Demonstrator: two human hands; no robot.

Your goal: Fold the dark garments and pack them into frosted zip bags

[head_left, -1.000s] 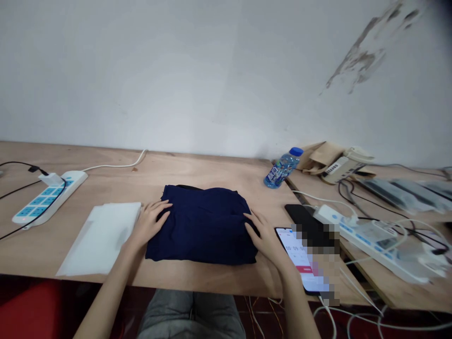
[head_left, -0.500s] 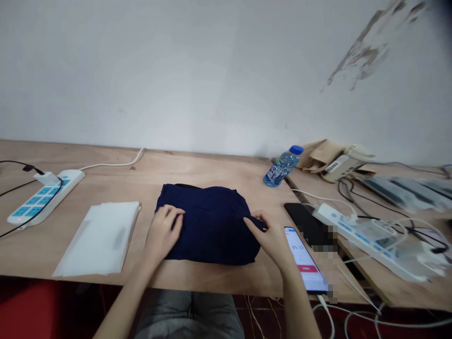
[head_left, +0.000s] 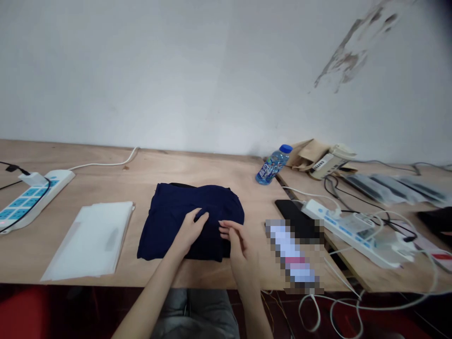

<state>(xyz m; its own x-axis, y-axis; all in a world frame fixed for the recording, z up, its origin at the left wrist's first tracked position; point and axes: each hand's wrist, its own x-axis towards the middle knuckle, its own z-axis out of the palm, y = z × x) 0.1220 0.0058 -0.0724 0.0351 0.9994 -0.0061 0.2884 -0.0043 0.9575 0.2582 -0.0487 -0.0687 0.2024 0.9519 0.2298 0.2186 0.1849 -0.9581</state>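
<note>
A dark navy cloth (head_left: 176, 221) lies folded on the wooden table, with a black edge showing at its back and right side. My left hand (head_left: 192, 230) rests on the middle of the cloth, thumb and fingers apart. Over the cloth's right part is my right hand (head_left: 238, 238), its fingers curled and spread a little, with nothing visible between them. A stack of white translucent bags (head_left: 90, 238) lies left of the cloth.
A blue-capped bottle (head_left: 273, 165) stands behind on the right. Power strips (head_left: 30, 200) with cables lie at both sides. A black phone (head_left: 296, 216), a pixelated lit phone and a cup (head_left: 332, 162) are on the right.
The cloth's right part has been folded inward, so the cloth is narrower. Both hands moved toward its middle, and my right hand let go of the right edge. The view shifted slightly right.
</note>
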